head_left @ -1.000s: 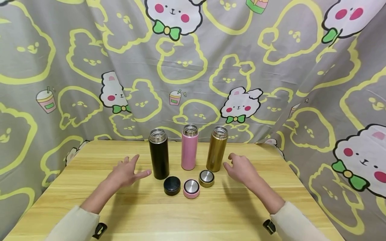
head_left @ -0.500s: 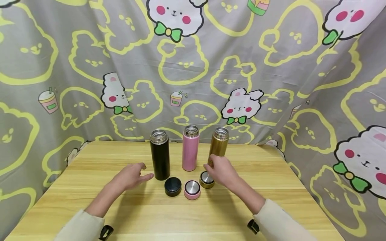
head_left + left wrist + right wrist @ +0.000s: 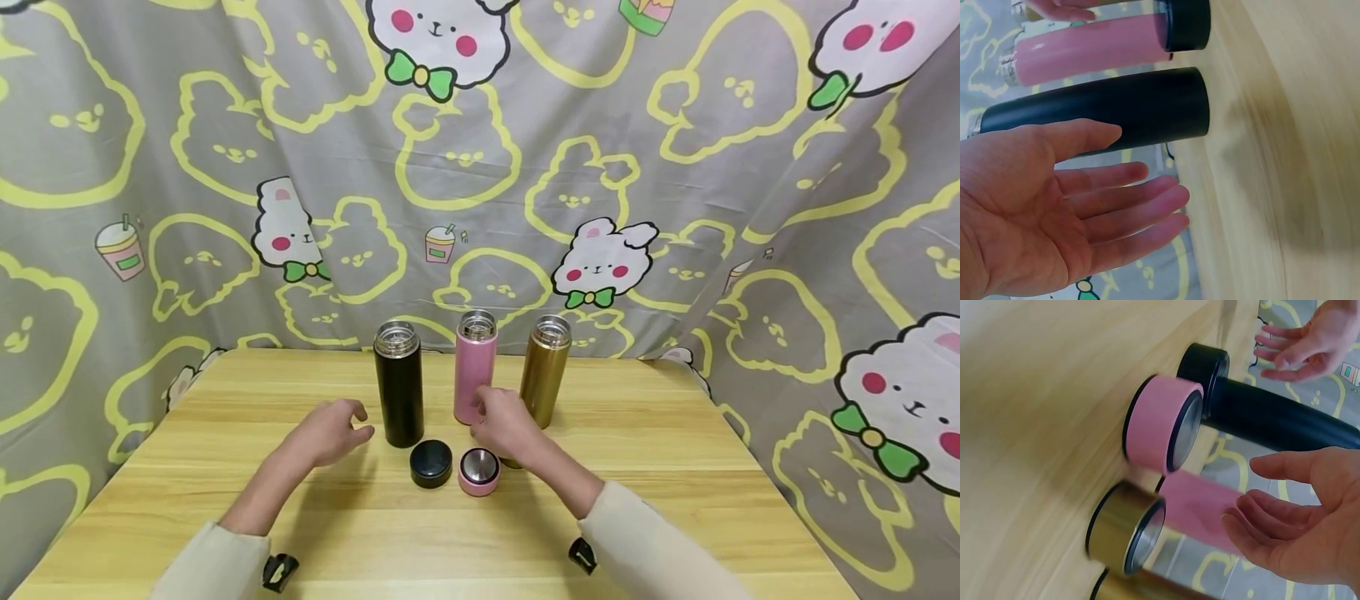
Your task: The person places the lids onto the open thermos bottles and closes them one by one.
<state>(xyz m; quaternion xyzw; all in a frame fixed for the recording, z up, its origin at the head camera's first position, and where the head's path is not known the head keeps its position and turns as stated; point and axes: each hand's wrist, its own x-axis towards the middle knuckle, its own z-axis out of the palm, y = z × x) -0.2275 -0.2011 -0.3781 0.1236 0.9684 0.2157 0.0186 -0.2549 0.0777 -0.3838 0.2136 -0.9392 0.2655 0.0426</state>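
Note:
My left hand [image 3: 330, 433] hovers left of the lidless black vacuum flask [image 3: 401, 400], empty, with fingers loosely spread in the left wrist view. My right hand [image 3: 504, 427] is in front of the pink flask [image 3: 472, 371], its fingers slightly bent and holding nothing. A gold flask [image 3: 546, 375] stands behind that hand's wrist. All three flasks are upright with bare steel mouths. On the table before them lie a black lid [image 3: 431, 463] and a pink lid [image 3: 478, 479]. The gold lid [image 3: 1124, 528], mostly hidden by my right hand in the head view, shows in the right wrist view.
The wooden table [image 3: 360, 533] ends just behind the flasks, against a grey curtain [image 3: 465, 167] printed with yellow outlines and white rabbits. The lids sit close together in front of the flasks. Black straps [image 3: 281, 572] hang near both sleeves.
My right hand has swept left from beside the gold flask, over the gold lid, to in front of the pink flask. My left hand has drawn its fingers in a little. Flasks and lids stay put.

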